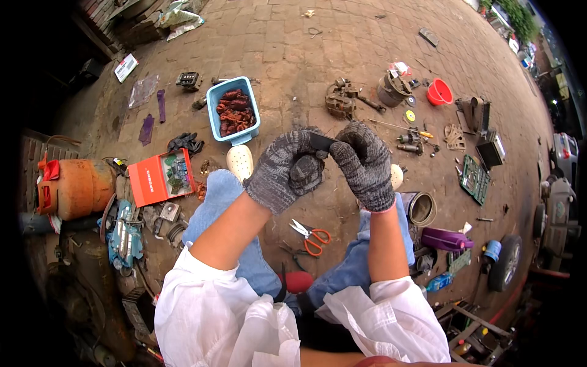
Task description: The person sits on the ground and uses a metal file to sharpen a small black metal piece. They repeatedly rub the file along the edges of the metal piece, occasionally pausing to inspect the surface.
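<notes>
My left hand (286, 170) and my right hand (365, 164), both in grey knitted work gloves, meet in front of me above the brick floor. Between their fingertips is a small flat dark strip (322, 142), pinched at either end; its exact kind does not show. The left fingers are curled in, and whether the palm holds anything else is hidden. Below the hands, on the ground between my legs, lie scissors (310, 236) with orange handles, their blades spread. A light blue basin (233, 112) of reddish-brown pieces stands just beyond my left hand.
On the left are an open red box (148, 182) of small parts and an orange gas cylinder (82, 188). Rusty metal parts (341, 101), a red bucket (439, 92) and a green tool case (474, 179) lie to the right. A wheel (506, 264) lies farther right.
</notes>
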`<state>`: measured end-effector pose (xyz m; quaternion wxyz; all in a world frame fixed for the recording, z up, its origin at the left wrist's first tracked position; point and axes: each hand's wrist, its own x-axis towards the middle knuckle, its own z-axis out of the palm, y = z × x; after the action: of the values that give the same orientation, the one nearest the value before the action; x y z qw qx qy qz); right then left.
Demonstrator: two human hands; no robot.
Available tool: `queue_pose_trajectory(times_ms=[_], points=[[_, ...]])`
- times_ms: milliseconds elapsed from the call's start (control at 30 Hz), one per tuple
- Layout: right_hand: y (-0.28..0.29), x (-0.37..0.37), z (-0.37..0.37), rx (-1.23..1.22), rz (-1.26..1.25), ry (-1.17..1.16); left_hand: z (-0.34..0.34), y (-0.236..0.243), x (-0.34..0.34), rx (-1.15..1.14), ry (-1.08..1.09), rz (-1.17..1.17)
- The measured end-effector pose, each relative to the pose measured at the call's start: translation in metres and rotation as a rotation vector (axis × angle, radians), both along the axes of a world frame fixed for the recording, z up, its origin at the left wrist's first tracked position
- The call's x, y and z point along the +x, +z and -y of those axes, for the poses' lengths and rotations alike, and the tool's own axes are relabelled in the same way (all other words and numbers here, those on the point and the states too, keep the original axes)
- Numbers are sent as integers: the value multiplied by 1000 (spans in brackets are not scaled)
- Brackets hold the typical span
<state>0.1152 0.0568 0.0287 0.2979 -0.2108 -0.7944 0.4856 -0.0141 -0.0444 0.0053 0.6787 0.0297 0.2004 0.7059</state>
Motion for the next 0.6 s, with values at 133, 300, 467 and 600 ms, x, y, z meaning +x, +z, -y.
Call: queue_pose_trajectory(times_ms=[133,300,467,600], points=[[-1,-2,-1,-49,23,54,3,-1,-1,-18,22,-18],[3,0,-1,-126,39,99,3,0,-1,-71,19,-75],[3,0,4,-257,34,61,4,6,2,-137,26,-79],[9,-2,10,-337,17,47,5,0,-2,91,-64,-105]])
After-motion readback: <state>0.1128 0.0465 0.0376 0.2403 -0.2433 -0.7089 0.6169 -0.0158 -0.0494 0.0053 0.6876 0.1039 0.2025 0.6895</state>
